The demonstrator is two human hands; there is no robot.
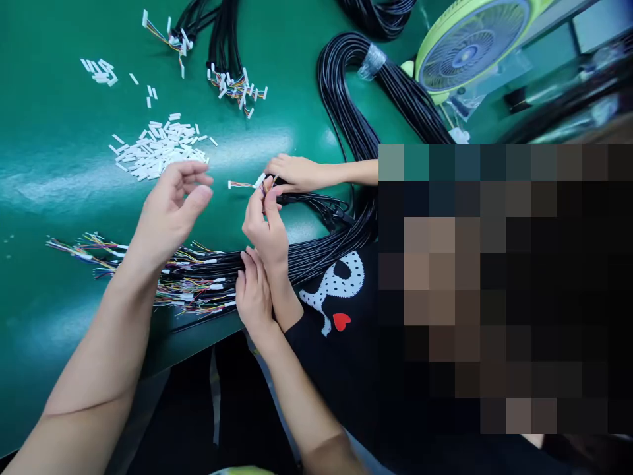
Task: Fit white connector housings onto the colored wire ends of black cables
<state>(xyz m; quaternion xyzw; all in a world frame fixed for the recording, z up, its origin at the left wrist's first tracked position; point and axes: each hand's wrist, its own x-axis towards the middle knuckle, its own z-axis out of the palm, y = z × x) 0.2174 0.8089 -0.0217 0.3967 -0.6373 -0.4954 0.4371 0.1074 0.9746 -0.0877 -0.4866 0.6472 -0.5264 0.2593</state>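
Note:
My left hand [173,211], empty with thumb and curved fingers apart, hovers at the lower right edge of a pile of small white pieces [161,148]. Below it, black cables [316,254] end in stripped, coloured wires [198,287] with white bits among them. My right hand [254,293] lies on these cables, fingers extended, against a co-worker's wrist. Just above, the co-worker's two hands [267,227] [291,173] hold a thin cable end with coloured wires and a white connector [260,180].
Two black cable bundles with white connectors [237,89] [180,43] lie at the top of the green table [59,191]. A thick coiled cable bundle [346,86] and a green fan [469,53] are at the right. The co-worker sits close on the right. Loose white pieces [101,71] lie upper left.

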